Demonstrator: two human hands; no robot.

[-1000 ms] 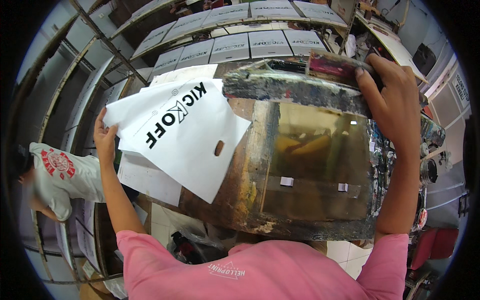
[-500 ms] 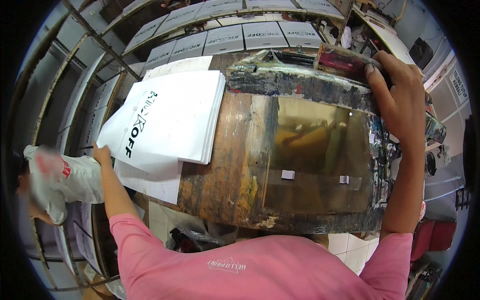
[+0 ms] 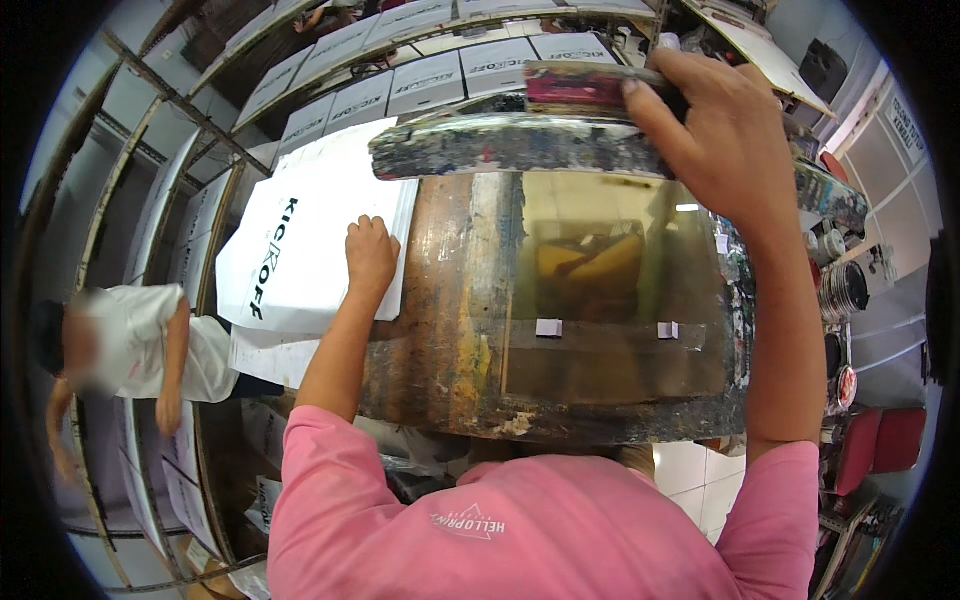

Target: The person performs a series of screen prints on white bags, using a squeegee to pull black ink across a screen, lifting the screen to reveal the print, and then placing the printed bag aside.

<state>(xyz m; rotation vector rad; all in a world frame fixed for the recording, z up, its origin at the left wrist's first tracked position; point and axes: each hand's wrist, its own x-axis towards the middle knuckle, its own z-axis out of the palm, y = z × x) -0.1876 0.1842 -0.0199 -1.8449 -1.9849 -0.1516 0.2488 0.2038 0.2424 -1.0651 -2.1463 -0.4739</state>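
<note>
A paint-stained screen-printing frame (image 3: 440, 330) with a yellowish mesh window (image 3: 610, 290) lies in front of me. My right hand (image 3: 715, 130) grips a paint-crusted squeegee (image 3: 500, 150) at the frame's far edge. My left hand (image 3: 372, 258) rests, fingers curled, on a stack of white plastic bags (image 3: 300, 240) with black lettering, just left of the frame.
Rows of white printed sheets (image 3: 420, 75) dry on racks beyond the frame. Metal rack bars (image 3: 130, 180) run along the left. A person in a white shirt (image 3: 140, 350) bends over at the left. Round tins (image 3: 845, 290) and red items (image 3: 880, 445) stand at the right.
The white bag that my left hand held up has been laid flat onto the stack. My left hand moved right onto the stack's edge. My right hand keeps hold of the squeegee.
</note>
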